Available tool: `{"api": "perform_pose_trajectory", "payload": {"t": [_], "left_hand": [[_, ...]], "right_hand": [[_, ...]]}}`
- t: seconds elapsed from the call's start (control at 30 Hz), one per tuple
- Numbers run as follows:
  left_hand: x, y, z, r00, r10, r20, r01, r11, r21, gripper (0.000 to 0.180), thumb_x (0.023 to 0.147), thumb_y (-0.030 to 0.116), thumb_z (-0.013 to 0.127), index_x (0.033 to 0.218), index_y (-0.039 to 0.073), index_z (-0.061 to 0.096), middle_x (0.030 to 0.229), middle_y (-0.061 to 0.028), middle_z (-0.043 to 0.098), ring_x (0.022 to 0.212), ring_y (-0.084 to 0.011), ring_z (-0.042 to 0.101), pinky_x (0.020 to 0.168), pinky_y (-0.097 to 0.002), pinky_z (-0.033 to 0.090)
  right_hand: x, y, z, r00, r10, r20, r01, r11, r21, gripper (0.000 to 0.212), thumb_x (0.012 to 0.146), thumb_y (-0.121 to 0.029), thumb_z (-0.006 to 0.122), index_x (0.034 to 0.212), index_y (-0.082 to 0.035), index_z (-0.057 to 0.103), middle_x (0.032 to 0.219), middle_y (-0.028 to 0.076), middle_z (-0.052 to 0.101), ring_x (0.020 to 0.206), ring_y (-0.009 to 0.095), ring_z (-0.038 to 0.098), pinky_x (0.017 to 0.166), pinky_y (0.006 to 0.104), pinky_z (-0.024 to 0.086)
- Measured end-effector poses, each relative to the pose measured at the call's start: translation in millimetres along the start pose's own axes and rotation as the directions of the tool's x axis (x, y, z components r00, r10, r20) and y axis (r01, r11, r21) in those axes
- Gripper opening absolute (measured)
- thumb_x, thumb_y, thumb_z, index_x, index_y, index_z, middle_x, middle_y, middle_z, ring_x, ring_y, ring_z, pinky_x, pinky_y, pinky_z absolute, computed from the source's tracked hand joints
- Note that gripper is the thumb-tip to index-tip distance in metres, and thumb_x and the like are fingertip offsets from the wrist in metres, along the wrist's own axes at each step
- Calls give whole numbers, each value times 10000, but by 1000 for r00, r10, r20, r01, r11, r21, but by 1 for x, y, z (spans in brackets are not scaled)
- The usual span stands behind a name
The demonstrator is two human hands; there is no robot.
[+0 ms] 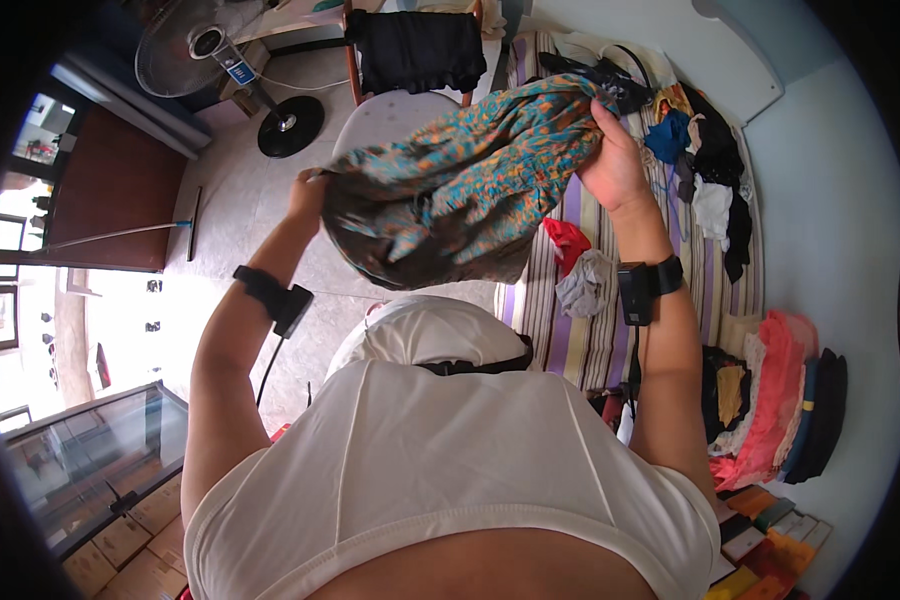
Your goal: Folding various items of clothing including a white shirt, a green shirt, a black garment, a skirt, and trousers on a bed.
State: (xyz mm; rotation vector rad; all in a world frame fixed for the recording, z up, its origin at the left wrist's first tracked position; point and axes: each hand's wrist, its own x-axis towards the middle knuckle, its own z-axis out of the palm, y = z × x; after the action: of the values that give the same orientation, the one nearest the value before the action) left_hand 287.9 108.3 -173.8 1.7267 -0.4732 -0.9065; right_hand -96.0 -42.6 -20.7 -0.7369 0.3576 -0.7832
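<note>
A teal, orange and brown patterned garment (460, 190) is stretched in the air between my two hands, its lower edge sagging in loose folds. Its exact kind does not show. My left hand (308, 198) is closed on the garment's left end. At the other end, my right hand (615, 165) grips it higher up, thumb on the near side and the other fingers hidden by the cloth. Below the right hand, a red cloth (567, 243) and a grey cloth (586, 284) lie on the striped bed cover (545, 325).
Dark, blue and white clothes (712, 205) lie heaped at the bed's far right, with folded clothes (775, 395) nearer by the wall. Beyond the garment stands a chair (395, 115) with black cloth over its back. A standing fan (288, 125) and a long-handled floor tool (192, 224) are at left.
</note>
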Motion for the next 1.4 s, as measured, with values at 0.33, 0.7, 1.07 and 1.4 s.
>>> {"api": "perform_pose_trajectory", "payload": {"t": [0.33,0.7,1.07,1.4], "left_hand": [[-94,87,65,664,496,559,-455,862,-224,323,814,153,619,1101,18,553,941,-50,610,983,-134,534,846,-286,416],[-63,125,0,755,168,634,152,895,-419,393,947,290,410,1235,26,451,1183,-94,540,1043,-191,541,929,-319,419],[-68,141,-24,716,161,680,335,774,-537,451,910,400,456,1178,39,484,1121,-125,570,1021,-225,556,929,-362,422],[18,129,-98,962,238,130,-225,968,-109,380,887,363,503,1060,39,601,922,-61,645,797,-151,606,703,-289,460]], "right_hand": [[41,68,109,962,218,166,-209,975,-71,294,876,-233,522,1092,-40,579,1041,67,625,952,186,592,875,332,452],[90,82,70,828,-554,-91,164,394,-904,295,816,-224,623,1016,-8,596,898,82,622,815,142,574,756,281,448],[56,198,84,992,80,94,94,11,-996,447,713,-145,598,1136,-14,536,1034,240,569,977,359,554,845,376,431],[77,144,108,963,-259,70,103,113,-988,327,876,-308,478,827,2,570,684,191,558,675,346,571,602,374,412]]}}
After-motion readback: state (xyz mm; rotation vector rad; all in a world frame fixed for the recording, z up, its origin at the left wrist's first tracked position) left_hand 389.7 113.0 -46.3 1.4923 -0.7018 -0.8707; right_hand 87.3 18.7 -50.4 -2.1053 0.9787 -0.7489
